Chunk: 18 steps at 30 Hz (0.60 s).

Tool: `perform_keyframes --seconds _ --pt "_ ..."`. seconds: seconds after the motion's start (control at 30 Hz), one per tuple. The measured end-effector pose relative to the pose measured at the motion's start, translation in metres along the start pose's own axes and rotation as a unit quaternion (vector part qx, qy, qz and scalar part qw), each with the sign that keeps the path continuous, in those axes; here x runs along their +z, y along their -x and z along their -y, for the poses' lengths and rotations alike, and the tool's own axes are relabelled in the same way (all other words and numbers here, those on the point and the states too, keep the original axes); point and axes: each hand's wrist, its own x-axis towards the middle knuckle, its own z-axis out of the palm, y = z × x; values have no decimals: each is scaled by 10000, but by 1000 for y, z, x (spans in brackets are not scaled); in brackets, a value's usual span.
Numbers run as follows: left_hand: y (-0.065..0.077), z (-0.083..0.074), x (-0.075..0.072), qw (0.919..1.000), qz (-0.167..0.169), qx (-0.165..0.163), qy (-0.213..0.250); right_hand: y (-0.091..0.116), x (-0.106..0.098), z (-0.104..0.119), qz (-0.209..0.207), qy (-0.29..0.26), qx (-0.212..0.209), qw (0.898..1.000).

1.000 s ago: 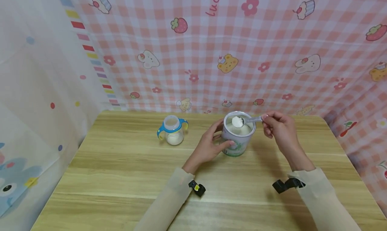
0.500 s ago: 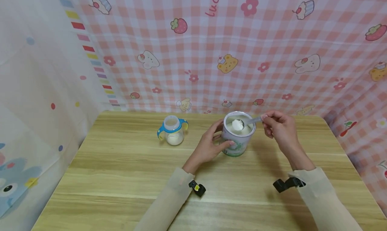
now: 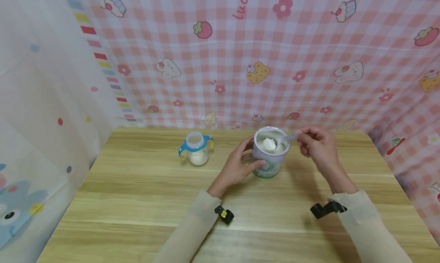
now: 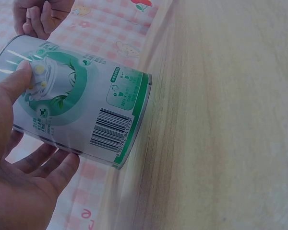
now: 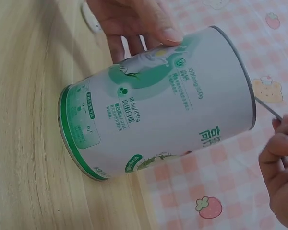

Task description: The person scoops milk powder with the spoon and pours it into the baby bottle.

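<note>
A white and green milk powder can point(image 3: 269, 165) stands lidless near the back of the table. My left hand point(image 3: 237, 164) grips its left side, thumb across the front and fingers curled round behind. Between the thumb and fingers of my right hand point(image 3: 317, 145) is the handle of a spoon point(image 3: 287, 137). The spoon's bowl carries a heap of white powder point(image 3: 270, 143) and sits at the can's mouth, over the powder inside. In the right wrist view only the spoon handle point(image 5: 269, 108) shows past the can's rim; the bowl is hidden.
Left of the can stands an uncapped baby bottle point(image 3: 198, 156) with blue and yellow handles and pale contents at the bottom. A wooden table point(image 3: 148, 213) lies beneath. Pink checked cloth point(image 3: 223, 56) hangs right behind its back edge.
The spoon with its powder has dipped slightly lower into the can's mouth, its handle tilting. My left hand, the can and the bottle have stayed in place.
</note>
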Motion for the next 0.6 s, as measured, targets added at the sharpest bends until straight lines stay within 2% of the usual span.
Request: perform_keyframes --seconds 0.33,0.47,0.6 --pt "0 0 0 10000 11 16 -2 0 1 2 -70 300 65 9995" --pt "0 -1 0 10000 3 27 -17 -1 2 1 -87 18 139 9999" --pt "0 0 0 10000 -2 32 -27 -2 1 -1 -35 -698 289 9971"
